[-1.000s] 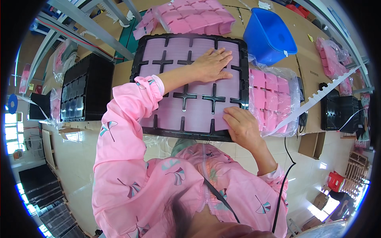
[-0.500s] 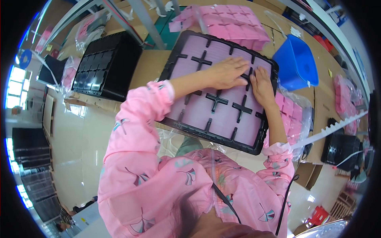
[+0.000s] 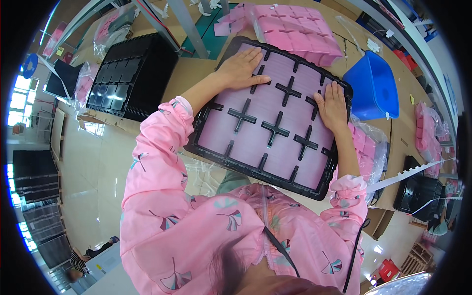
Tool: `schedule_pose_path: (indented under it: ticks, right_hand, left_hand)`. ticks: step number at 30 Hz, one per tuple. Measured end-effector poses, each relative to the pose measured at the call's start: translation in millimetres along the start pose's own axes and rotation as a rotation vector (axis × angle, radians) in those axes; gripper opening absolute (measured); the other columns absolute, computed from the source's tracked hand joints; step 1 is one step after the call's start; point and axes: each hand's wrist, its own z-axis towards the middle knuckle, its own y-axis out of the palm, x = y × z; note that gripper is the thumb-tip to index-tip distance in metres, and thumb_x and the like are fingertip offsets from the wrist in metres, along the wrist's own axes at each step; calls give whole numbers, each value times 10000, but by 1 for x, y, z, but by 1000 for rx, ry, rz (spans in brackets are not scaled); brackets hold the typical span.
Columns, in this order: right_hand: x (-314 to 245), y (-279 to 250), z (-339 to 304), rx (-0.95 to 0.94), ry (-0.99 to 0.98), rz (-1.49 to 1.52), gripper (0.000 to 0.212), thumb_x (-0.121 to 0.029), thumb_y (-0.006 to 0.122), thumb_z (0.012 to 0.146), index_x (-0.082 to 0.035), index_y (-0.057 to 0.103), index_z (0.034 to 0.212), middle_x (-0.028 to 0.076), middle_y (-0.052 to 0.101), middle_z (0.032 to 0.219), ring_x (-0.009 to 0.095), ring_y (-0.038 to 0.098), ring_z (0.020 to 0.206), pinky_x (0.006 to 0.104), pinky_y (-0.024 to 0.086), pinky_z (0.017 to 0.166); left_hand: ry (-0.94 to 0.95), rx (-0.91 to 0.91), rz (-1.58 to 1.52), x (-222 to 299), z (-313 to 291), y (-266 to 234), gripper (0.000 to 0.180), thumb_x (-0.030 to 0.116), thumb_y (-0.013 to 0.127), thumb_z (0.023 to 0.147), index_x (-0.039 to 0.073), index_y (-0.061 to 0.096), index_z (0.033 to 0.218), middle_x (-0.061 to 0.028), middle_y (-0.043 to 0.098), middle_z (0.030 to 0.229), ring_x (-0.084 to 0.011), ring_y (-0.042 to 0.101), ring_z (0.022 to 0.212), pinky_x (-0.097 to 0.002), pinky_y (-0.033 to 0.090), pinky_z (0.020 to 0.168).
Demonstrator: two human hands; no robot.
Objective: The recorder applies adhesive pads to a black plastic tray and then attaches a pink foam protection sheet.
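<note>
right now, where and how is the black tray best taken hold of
Probably by two spaced points on its near rim, from the body side: that edge of the black tray shows uncovered, while the left hand and right hand lie farther in.

1) Black tray [image 3: 248, 168], centre of the frame: moulded plastic, glossy
2) Mauve lining [image 3: 265, 105] in it: foam-like, smooth, soft sheen
3) Blue bin [image 3: 363, 93], upper right: smooth plastic
4) Tabletop [image 3: 188, 74], upper part: matt brown cardboard
5) Floor [image 3: 98, 169], lower left: shiny tile
6) Sleeve [image 3: 160, 130]: matt cloth, creased
</note>
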Motion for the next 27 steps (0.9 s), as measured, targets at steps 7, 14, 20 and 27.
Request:
schedule_pose_path:
  ticks: [7, 14, 20, 27]
  right_hand:
    - [3, 1, -8, 0, 33, -60, 764, -560, 279, 896, 86, 335, 1301, 245, 278, 1391, 344, 216, 1321, 420, 173, 1076]
    - [2, -15, -22, -53, 24, -140, 814, -606, 265, 873, 84, 342, 1298, 227, 299, 1388, 314, 230, 1321, 501, 124, 1067]
    - [1, -23, -35, -37, -9, -169, 830, -622, 286, 858, 93, 376, 1271, 238, 346, 1355, 324, 268, 1301, 514, 139, 1059]
    - [-6, -36, -31, -135, -26, -230, 790, -599, 344, 853, 101, 438, 1210, 246, 420, 1292, 341, 342, 1249, 486, 223, 1033]
  left_hand:
    - [-38, -52, 86, 1, -4, -7, 876, 660, 298, 840, -44, 237, 1358, -198, 217, 1431, -294, 185, 1343, -380, 147, 1094]
    - [-47, -151, 184, -4, -14, -18, 965, 739, 205, 794, -41, 248, 1360, -181, 228, 1434, -280, 176, 1349, -455, 74, 1096]
    - [-45, -167, 256, 1, -25, -33, 946, 726, 257, 796, -59, 317, 1320, -204, 305, 1391, -294, 243, 1323, -475, 93, 1089]
    - [-56, -279, 255, 20, -19, -46, 991, 751, 301, 763, -109, 397, 1247, -248, 372, 1328, -335, 319, 1272, -471, 142, 1079]
